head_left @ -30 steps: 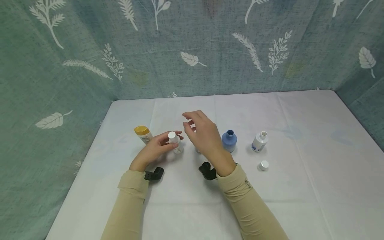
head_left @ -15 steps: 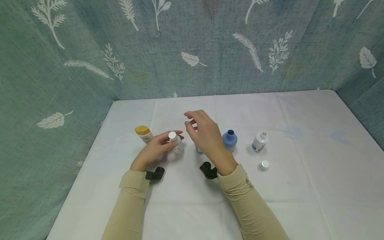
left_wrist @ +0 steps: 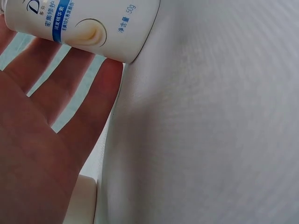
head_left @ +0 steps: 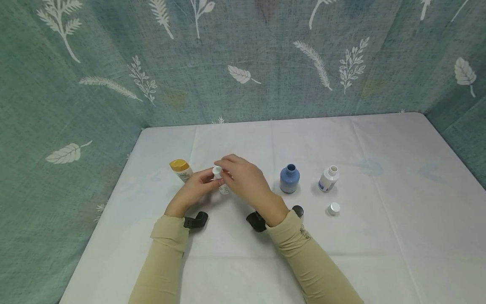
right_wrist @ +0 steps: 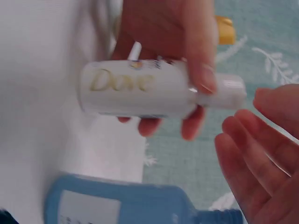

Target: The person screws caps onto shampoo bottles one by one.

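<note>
My left hand [head_left: 193, 188] grips a small white Dove bottle [head_left: 223, 186] standing upright in the head view, its thumb on the near side by the neck. Printed blue lettering on the bottle [left_wrist: 84, 28] faces the left wrist camera, and its white cap [right_wrist: 228, 91] is on. My right hand [head_left: 247, 179] has come up to the cap from the right. In the right wrist view, the right hand's fingers [right_wrist: 247, 135] are spread around the cap end, a small gap apart from it.
A yellow-capped bottle [head_left: 181, 169] stands left of the Dove bottle. To the right are an uncapped blue bottle [head_left: 290, 179], an uncapped white bottle [head_left: 328, 179] and a loose white cap [head_left: 333, 209]. A dark round thing [head_left: 298, 211] lies beside the right wrist.
My right hand has moved left and down to the Dove bottle's cap, uncovering more of the blue bottle. My left hand keeps its hold in the same place.
</note>
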Demonstrator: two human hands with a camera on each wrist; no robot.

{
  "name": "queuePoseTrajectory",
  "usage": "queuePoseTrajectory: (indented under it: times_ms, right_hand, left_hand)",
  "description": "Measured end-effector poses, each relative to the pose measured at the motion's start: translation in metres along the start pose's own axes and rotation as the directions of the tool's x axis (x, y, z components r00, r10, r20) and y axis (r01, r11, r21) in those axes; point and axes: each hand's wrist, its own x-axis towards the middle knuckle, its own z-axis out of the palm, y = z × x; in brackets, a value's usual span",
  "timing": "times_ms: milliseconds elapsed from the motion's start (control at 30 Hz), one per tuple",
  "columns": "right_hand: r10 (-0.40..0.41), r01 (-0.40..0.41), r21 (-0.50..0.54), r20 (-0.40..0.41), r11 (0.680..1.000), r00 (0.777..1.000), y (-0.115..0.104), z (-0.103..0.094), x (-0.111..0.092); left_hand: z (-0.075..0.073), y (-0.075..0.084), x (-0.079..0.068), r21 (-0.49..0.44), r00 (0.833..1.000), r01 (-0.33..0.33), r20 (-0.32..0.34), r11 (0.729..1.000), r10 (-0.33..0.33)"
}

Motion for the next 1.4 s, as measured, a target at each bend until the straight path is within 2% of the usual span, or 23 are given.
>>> queuePoseTrajectory:
  times_ms: [200, 600, 700, 1033, 1133, 1400]
  right_hand:
    - [-0.009, 0.007, -0.05, -0.029, 0.999, 1.0, -0.003, 0.01, -0.001]
    - [-0.052, 0.042, -0.068, -0.157, 0.997, 0.986, -0.004, 0.021, -0.005]
    - [-0.045, 0.034, -0.065, -0.169, 0.997, 0.985, -0.004, 0.022, -0.005]
    - [-0.03, 0.016, -0.079, -0.177, 0.997, 0.984, -0.006, 0.023, -0.005]
    - [-0.029, 0.015, -0.081, -0.175, 0.997, 0.984, -0.006, 0.022, -0.005]
    - [-0.028, 0.013, -0.084, -0.179, 0.996, 0.984, -0.007, 0.02, -0.005]
  left_hand:
    - [-0.001, -0.001, 0.0, 0.002, 1.0, -0.02, 0.004, 1.0, 0.02]
    - [-0.001, -0.001, -0.002, -0.019, 1.0, 0.015, -0.009, 1.0, -0.015]
    - [-0.001, -0.002, -0.002, -0.018, 1.0, 0.021, -0.013, 1.0, -0.021]
    - [-0.001, -0.003, -0.001, -0.034, 1.0, -0.02, -0.002, 0.999, 0.019]
    - [-0.001, 0.0, -0.001, -0.043, 1.0, -0.018, 0.009, 0.999, 0.019]
    - [0.0, 0.026, -0.009, -0.038, 1.0, -0.006, 0.022, 0.999, 0.007]
